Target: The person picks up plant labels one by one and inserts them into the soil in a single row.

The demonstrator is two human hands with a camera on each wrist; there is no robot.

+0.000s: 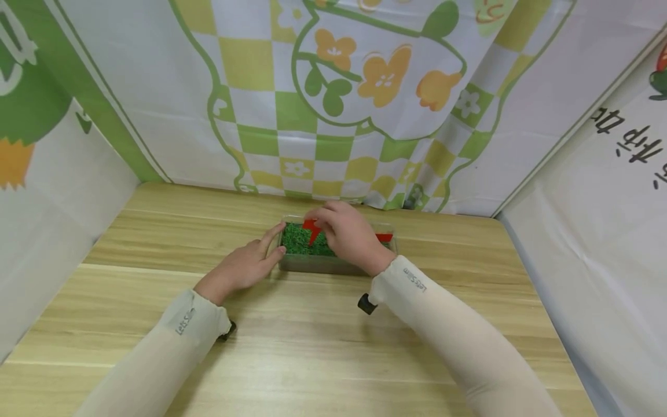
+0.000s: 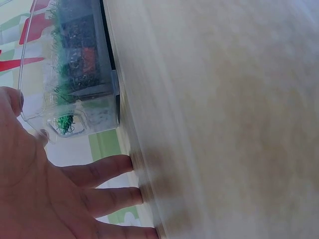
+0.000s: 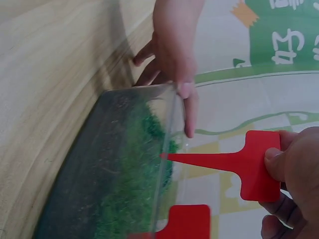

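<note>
My right hand [image 1: 351,234] pinches a red T-shaped plant label [image 3: 259,164] by its broad head, between thumb and fingers. The label's narrow point is directed at the green grass [image 1: 297,237] in a clear plastic box [image 1: 318,264]. At the box's left end, my left hand [image 1: 239,269] touches the rim with thumb and forefinger spread to its two corners. Its other fingers [image 2: 112,199] reach straight down to the tabletop. Another red label [image 3: 188,223] stands in the box further right, partly behind my right hand in the head view.
The box sits near the back of a wooden table [image 1: 307,347]. Close behind it hangs a checked, flower-printed cloth [image 1: 297,133]. White printed panels rise at left [image 1: 68,191] and right [image 1: 599,231]. Dark soil [image 2: 75,45] shows through the box wall.
</note>
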